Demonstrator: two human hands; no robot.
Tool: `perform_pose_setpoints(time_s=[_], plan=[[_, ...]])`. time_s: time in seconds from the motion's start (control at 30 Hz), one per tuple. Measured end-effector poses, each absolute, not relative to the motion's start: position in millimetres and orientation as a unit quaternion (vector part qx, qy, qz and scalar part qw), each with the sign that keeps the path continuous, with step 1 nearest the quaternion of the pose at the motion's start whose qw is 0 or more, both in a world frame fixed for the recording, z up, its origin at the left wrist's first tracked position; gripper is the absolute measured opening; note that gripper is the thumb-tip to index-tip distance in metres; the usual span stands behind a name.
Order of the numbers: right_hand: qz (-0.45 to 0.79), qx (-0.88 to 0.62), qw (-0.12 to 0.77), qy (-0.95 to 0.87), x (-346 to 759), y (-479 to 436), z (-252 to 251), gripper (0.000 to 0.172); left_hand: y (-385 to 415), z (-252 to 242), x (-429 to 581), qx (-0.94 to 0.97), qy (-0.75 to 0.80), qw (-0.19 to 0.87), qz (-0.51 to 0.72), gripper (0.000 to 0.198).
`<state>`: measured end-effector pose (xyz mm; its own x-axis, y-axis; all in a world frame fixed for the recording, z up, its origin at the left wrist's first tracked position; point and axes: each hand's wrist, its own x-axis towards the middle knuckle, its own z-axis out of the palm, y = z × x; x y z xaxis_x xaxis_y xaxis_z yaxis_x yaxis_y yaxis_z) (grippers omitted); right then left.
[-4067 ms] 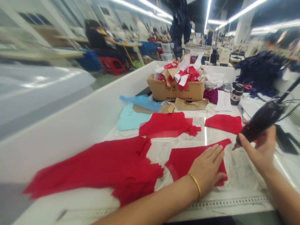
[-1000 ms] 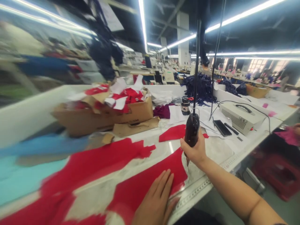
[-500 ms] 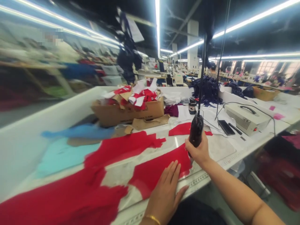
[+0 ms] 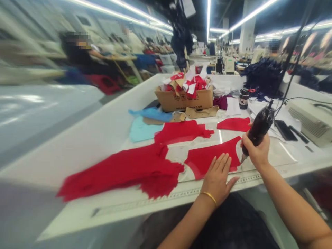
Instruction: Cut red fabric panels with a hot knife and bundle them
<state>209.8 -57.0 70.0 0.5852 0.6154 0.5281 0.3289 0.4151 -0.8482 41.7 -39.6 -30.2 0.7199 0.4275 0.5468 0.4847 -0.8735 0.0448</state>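
Observation:
My left hand (image 4: 218,177) lies flat with fingers stretched out on a small red fabric piece (image 4: 207,158) near the table's front edge. My right hand (image 4: 255,152) is wrapped round a black corded hand tool (image 4: 258,129), whose tip touches the right edge of that piece. A large red fabric piece (image 4: 124,171) lies to the left. Two more red pieces, one (image 4: 181,132) in the middle and one (image 4: 233,123) to the right, lie farther back.
A cardboard box (image 4: 184,98) of red and white scraps stands at the back, with light blue fabric (image 4: 142,129) to its left. A grey power unit (image 4: 311,119), a phone (image 4: 285,129), a dark jar (image 4: 243,98) and dark blue cloth (image 4: 261,77) are at the right. People work behind.
The view has swung back to the left. My left hand stays flat on the small red piece and my right hand keeps the tool at its right edge.

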Motion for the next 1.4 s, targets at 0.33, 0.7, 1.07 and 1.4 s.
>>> perform_pose_setpoints(time_s=[0.33, 0.7, 1.07, 1.4], plan=[[0.081, -0.533, 0.712, -0.450, 209, -58, 70, 0.029, -44, -23, 40, -0.936, -0.247, 0.044, -0.248, 0.066], [0.085, -0.540, 0.710, -0.445, 210, -58, 70, 0.030, -40, -24, 56, -0.941, -0.262, 0.031, -0.212, 0.077], [0.070, -0.540, 0.706, -0.453, 210, -58, 71, 0.029, -41, -24, 59, -0.941, -0.277, 0.027, -0.194, 0.078], [0.066, -0.545, 0.712, -0.438, 216, -59, 70, 0.029, -39, -27, 58, -0.939, -0.275, 0.021, -0.205, 0.075]])
